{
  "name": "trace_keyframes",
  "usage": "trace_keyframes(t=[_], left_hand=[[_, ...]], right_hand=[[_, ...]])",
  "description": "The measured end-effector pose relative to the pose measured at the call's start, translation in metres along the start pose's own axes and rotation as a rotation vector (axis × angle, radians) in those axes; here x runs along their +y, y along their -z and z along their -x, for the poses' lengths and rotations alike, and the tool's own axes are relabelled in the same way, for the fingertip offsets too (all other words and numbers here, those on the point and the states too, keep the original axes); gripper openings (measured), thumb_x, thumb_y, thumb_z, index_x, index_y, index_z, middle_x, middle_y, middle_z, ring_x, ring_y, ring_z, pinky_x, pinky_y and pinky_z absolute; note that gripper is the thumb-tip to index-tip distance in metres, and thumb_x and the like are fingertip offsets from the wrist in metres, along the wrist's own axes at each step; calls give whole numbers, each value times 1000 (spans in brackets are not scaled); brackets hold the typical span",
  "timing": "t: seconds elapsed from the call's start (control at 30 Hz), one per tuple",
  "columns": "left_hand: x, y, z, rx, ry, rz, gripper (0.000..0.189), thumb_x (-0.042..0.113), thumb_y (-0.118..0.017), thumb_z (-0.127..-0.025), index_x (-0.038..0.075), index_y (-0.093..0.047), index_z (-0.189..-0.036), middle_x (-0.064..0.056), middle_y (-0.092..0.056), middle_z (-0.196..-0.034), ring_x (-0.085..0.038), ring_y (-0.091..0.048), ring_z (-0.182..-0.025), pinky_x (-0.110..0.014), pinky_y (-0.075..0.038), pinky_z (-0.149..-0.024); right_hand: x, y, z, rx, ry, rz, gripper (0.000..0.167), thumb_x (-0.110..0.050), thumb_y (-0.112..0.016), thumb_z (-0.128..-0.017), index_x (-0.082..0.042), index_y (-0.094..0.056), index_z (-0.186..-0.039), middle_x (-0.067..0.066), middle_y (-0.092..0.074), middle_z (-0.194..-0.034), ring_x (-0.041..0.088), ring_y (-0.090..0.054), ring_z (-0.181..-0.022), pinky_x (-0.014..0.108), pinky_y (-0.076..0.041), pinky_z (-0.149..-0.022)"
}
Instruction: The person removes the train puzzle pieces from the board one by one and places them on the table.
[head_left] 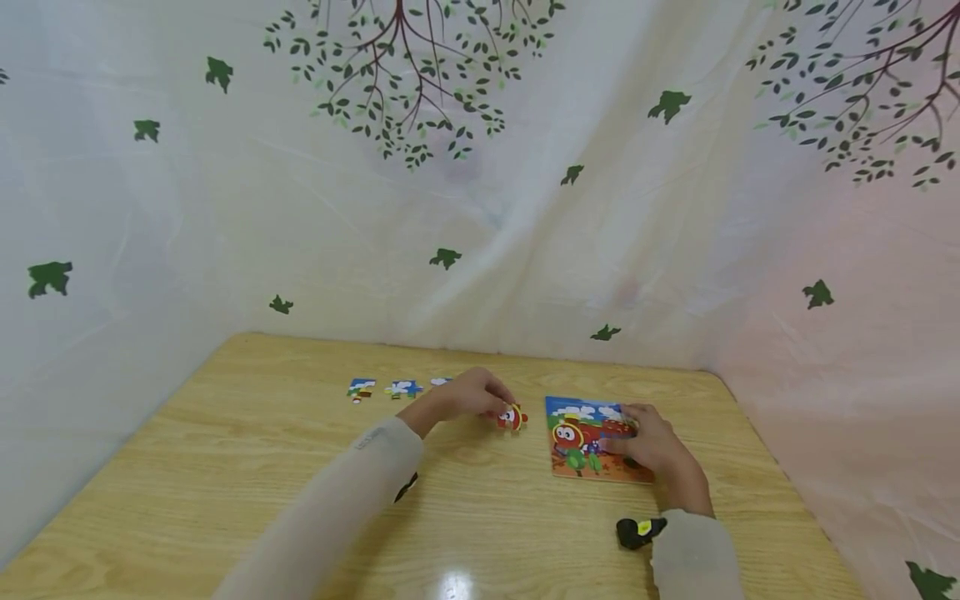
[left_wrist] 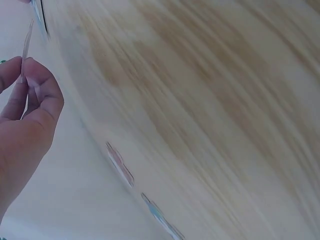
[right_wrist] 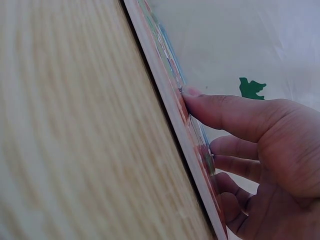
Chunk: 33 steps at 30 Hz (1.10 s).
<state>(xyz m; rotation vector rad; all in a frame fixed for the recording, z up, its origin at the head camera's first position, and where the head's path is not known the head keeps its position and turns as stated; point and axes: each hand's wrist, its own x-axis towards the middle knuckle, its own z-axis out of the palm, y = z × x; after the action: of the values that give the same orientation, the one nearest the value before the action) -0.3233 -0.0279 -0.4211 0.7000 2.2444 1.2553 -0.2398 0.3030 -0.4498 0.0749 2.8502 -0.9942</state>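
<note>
My left hand (head_left: 476,392) pinches a red jigsaw puzzle piece (head_left: 512,417), printed with part of a cartoon face, just left of the puzzle board. Seen edge-on in the left wrist view, the piece (left_wrist: 27,45) stands between thumb and fingertips. The square jigsaw puzzle board (head_left: 573,437) lies flat, showing a red cartoon character, blue sky and clouds. My right hand (head_left: 660,442) rests on its right side, covering part of the picture. In the right wrist view, the thumb and loosely bent fingers (right_wrist: 235,162) touch the board's top face.
Loose puzzle pieces lie behind the left forearm: one at the left (head_left: 362,389), a cloud piece (head_left: 405,388), and another (head_left: 441,381) partly covered by the left hand. A wooden table (head_left: 480,517) carries everything. A pale curtain (head_left: 360,233) with leaf prints hangs behind it.
</note>
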Motion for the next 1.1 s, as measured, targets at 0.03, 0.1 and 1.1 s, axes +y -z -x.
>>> trace_keyframes(t=[0.03,0.1,1.1], left_hand=[[-2,2,2,3,3,3,20,3,-63,-98,0,-74,-114,-4,-72,-97,-13,-64,-79,-35,-58,-79],[-3,8,8,7,10,11,20,2,-62,-98,-1,-73,-114,-5,-72,-97,-14,-63,-79,-36,-58,-80],[-59,82,98,126,109,58,23,7,-64,-99,-2,-70,-118,-9,-69,-109,-16,-61,-86,-35,-55,-81]], right_hand=[[0,0,0,0,-1,-2,91,-35,-80,-90,9,-33,-154,35,-22,-157,60,-19,-141,72,-23,-112],[1,-1,0,1,-2,-4,90,-35,-80,-90,9,-33,-154,35,-22,-157,60,-19,-141,72,-23,-112],[0,-2,0,9,-14,8,88,-35,-79,-91,8,-34,-154,33,-23,-157,59,-21,-140,74,-24,-111]])
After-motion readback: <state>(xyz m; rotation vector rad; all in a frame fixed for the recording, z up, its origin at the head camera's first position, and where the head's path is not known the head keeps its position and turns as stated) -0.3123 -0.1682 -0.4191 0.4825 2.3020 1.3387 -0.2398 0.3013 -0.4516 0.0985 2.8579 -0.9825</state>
